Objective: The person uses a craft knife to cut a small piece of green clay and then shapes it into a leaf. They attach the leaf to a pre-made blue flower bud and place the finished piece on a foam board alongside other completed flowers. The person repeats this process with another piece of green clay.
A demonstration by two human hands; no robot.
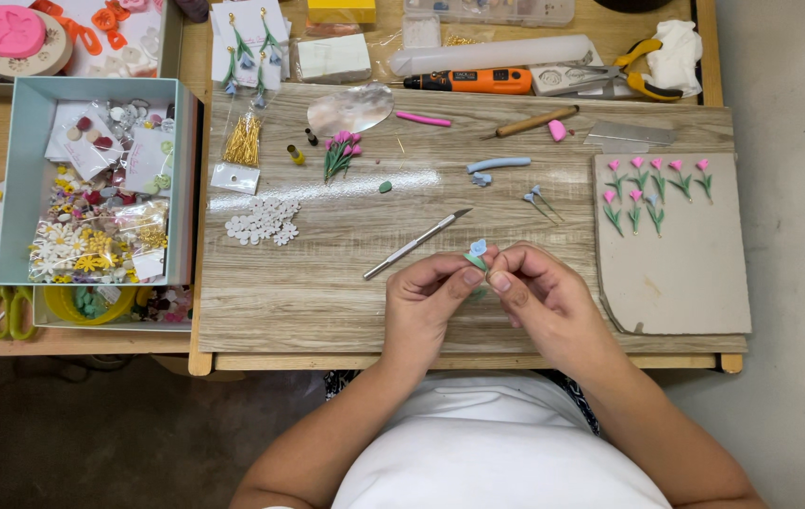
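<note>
My left hand (pixel 429 300) and my right hand (pixel 539 292) meet over the near edge of a wood-grain board (pixel 327 311). Between their fingertips they pinch a tiny clay flower (pixel 477 253) with a pale blue bloom and a green stem. A metal scalpel (pixel 416 244) lies on the board just left of my hands. Two more small blue flowers (pixel 540 199) lie further back, near a blue clay roll (pixel 497 164). A bunch of pink flowers (pixel 340 152) rests at the board's back.
A grey slab (pixel 676 273) at the right holds several pink tulips with green stems. White clay blossoms (pixel 264 221) lie at the left. A teal box (pixel 16 188) of packets stands at far left. An orange rotary tool (pixel 473 81) and pliers (pixel 633 77) lie along the back.
</note>
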